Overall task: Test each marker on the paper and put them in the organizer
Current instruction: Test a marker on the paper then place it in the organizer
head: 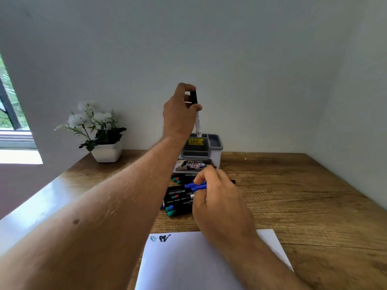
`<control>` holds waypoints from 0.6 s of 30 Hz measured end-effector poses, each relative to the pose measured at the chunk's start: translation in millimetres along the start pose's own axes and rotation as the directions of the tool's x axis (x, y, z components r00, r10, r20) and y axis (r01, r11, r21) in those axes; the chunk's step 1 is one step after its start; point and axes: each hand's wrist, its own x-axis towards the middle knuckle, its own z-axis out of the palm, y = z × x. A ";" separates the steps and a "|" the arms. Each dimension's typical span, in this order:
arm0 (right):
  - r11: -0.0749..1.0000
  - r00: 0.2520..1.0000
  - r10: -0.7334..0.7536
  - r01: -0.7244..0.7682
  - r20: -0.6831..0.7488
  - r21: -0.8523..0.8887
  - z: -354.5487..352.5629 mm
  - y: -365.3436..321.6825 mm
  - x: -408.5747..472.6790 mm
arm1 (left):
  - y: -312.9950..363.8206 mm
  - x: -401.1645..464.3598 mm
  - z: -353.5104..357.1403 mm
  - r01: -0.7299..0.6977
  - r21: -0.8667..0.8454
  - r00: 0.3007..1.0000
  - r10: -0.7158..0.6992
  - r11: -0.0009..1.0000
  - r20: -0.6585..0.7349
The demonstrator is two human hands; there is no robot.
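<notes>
Left hand [180, 109]: raised over the organizer [202, 152], fingers and thumb pinching the black cap end of a white marker [198, 120]; marker near upright, its lower end entering the organizer's rear left compartment. Right hand [217, 197]: low over the table [303, 195], fingers curled round a blue marker [193, 186] lying crosswise atop the pile; whether that marker is lifted clear cannot be told. Marker pile [178, 197]: dark-barrelled, with red, green and blue ends, lying on the table between organizer and paper [188, 262]. Organizer: grey and white, several compartments, yellow price sticker inside, label on front wall; stands near the wall. Paper: white sheet at the near table edge, two scribbles at its upper left corner, one faint, one black. Potted plant [98, 130]: white flowers, white pot, at the table's far left corner.
</notes>
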 end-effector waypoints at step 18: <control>0.998 0.999 0.014 -0.016 0.030 0.062 1.7 -4.1 1.3 | -14.0 -4.2 12.0 0.115 0.342 0.945 -0.209 0.933 0.253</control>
